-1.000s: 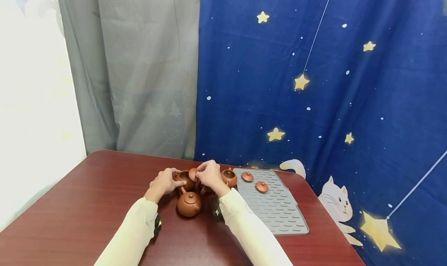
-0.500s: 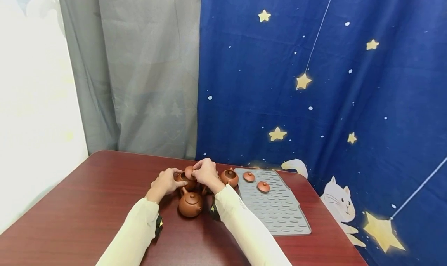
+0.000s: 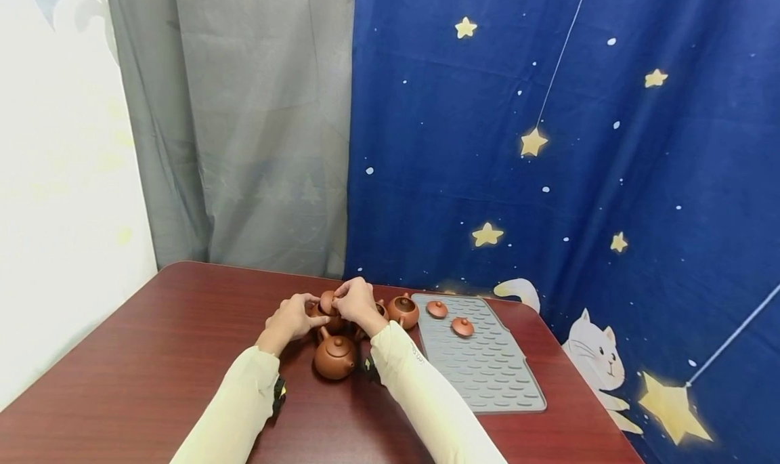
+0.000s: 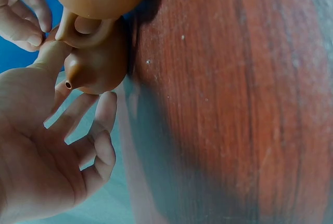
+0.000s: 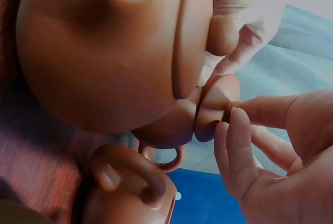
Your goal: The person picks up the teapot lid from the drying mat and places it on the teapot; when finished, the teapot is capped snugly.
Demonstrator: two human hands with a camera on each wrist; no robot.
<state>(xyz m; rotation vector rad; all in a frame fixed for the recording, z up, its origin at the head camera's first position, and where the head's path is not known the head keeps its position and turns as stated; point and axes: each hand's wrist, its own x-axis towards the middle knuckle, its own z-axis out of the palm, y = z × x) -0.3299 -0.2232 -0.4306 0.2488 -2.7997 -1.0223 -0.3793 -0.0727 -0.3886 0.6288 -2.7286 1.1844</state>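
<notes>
At the back middle of the table, my left hand [image 3: 290,320] holds a brown clay teapot [image 3: 332,324], thumb on the near side and fingertips at the far rim. My right hand [image 3: 356,303] pinches a small round lid [image 3: 328,303] by its knob. In the right wrist view the lid [image 5: 221,96] stands tilted at the mouth of the held teapot [image 5: 169,125]; whether it touches the rim I cannot tell. Closer to me is a lidded teapot [image 3: 334,357], which fills much of that wrist view. My right forearm partly hides another teapot [image 3: 382,309].
Further right stands one more teapot [image 3: 403,309], beside a grey ridged mat [image 3: 493,376]. Two loose lids, a rear lid [image 3: 437,308] and a nearer lid [image 3: 462,326], lie on the mat. Curtains [image 3: 426,145] hang behind the table's back edge [image 3: 244,269].
My right hand has moved left with the lid, from beside the held teapot to over its mouth, then slightly lower. My left hand has stayed on the teapot.
</notes>
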